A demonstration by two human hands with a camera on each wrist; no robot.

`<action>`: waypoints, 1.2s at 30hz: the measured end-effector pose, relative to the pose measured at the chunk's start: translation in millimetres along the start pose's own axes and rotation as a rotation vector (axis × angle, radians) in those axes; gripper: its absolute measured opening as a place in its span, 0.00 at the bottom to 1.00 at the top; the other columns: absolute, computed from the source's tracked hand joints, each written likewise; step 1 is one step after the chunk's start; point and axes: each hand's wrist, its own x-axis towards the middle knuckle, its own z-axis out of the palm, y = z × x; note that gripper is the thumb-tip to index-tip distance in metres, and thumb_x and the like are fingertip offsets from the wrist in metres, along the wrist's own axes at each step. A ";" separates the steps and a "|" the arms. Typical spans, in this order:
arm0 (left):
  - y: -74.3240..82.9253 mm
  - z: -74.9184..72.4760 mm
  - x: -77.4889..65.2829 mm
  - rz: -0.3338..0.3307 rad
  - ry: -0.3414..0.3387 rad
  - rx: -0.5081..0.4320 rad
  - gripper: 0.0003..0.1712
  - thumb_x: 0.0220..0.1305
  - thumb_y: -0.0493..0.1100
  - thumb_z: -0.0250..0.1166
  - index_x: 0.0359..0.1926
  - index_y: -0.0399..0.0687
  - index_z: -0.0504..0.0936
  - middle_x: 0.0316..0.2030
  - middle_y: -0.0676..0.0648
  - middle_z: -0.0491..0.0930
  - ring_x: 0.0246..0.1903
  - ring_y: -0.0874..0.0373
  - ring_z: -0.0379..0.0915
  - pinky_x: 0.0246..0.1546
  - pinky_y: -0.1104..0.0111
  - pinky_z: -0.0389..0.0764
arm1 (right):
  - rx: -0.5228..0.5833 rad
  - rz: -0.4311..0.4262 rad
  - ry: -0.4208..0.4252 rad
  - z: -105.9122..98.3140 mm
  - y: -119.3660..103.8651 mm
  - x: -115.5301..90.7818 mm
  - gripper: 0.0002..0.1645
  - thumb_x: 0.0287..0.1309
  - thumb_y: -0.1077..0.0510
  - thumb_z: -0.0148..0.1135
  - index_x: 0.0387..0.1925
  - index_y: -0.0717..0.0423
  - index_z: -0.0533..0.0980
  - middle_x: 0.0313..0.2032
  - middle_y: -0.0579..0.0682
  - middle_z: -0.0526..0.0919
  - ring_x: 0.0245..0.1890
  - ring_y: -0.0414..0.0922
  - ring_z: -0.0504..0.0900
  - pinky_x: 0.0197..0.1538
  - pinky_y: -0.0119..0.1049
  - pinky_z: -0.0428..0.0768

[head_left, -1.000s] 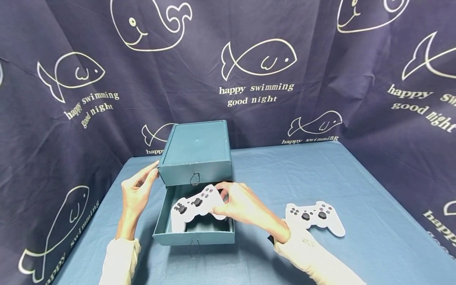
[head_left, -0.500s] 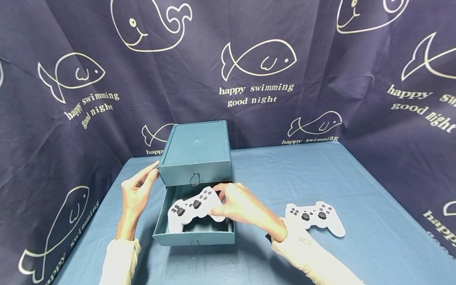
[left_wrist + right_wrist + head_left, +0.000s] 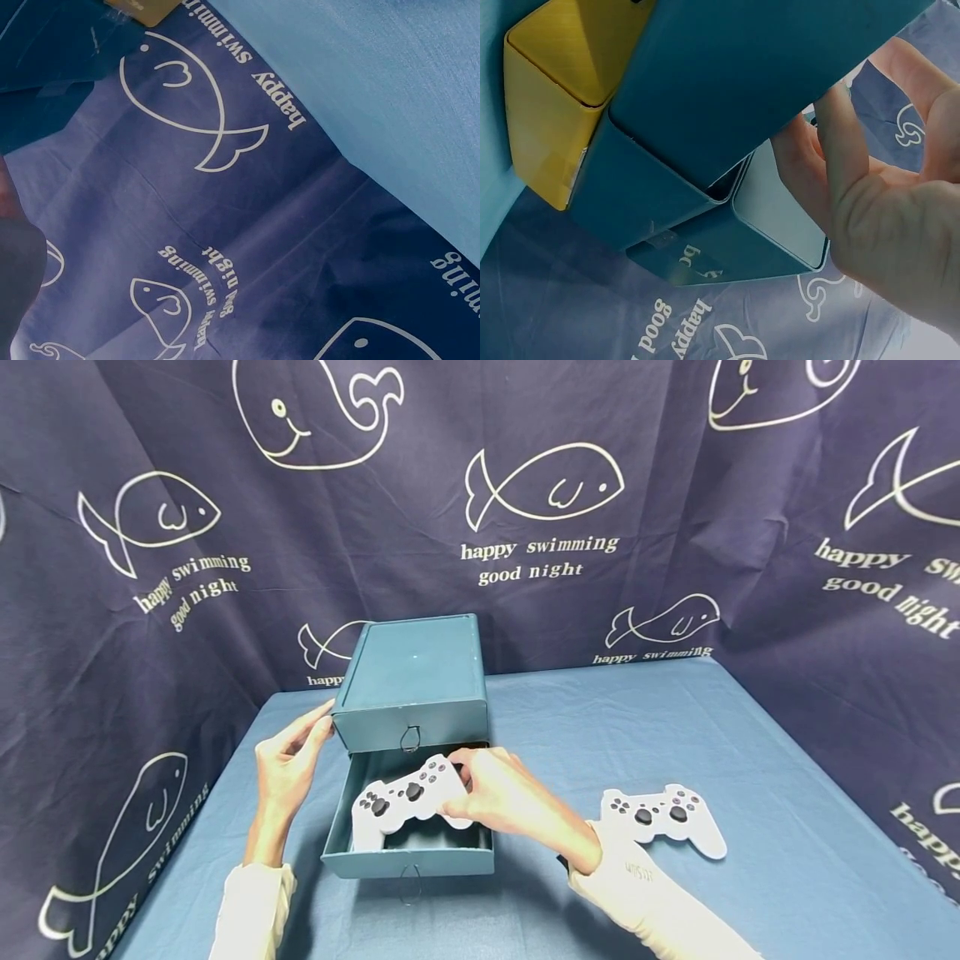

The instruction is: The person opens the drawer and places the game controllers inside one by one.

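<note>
My right hand [image 3: 506,789] pinches a white game controller [image 3: 408,802] by its right end, with the controller tilted inside the pulled-out lower drawer [image 3: 408,863] of a teal drawer box [image 3: 420,660]. Its left grip reaches down near the drawer's front wall. My left hand [image 3: 288,764] touches the left front corner of the box's upper part with extended fingers and thumb; some fingertips are hidden behind the side. In the right wrist view the fingers [image 3: 844,142] reach past the teal wall [image 3: 765,67], which hides most of the controller.
A second white game controller [image 3: 697,827] lies on the blue tablecloth [image 3: 600,727] to the right. In the right wrist view a yellow box [image 3: 551,112] sits against the teal box. A dark fish-print curtain [image 3: 547,610] stands behind the table.
My right hand and the controller have shifted slightly left and down within the drawer, then almost stopped. The left hand, the drawer box and the second controller have not moved.
</note>
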 end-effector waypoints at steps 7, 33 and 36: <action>-1.9 0.9 -0.2 0.017 0.005 0.007 0.18 0.63 0.22 0.67 0.53 0.33 0.87 0.36 0.54 0.89 0.34 0.71 0.84 0.38 0.81 0.78 | -0.067 0.025 0.022 0.7 -0.2 -1.4 0.28 0.53 0.58 0.76 0.54 0.66 0.80 0.33 0.45 0.85 0.28 0.37 0.78 0.38 0.35 0.79; -2.5 0.2 0.9 0.011 -0.006 -0.009 0.18 0.64 0.22 0.67 0.54 0.33 0.87 0.38 0.55 0.88 0.35 0.69 0.85 0.40 0.80 0.79 | 0.277 -0.461 0.241 1.8 8.2 -32.8 0.16 0.61 0.68 0.67 0.51 0.58 0.83 0.43 0.52 0.85 0.44 0.46 0.85 0.47 0.39 0.85; -2.3 0.3 1.0 0.013 -0.007 -0.013 0.18 0.64 0.22 0.66 0.54 0.32 0.87 0.39 0.54 0.88 0.35 0.70 0.85 0.41 0.80 0.80 | 0.284 -0.534 0.263 4.6 10.3 -38.3 0.17 0.59 0.71 0.66 0.50 0.59 0.82 0.43 0.51 0.85 0.44 0.45 0.85 0.46 0.38 0.85</action>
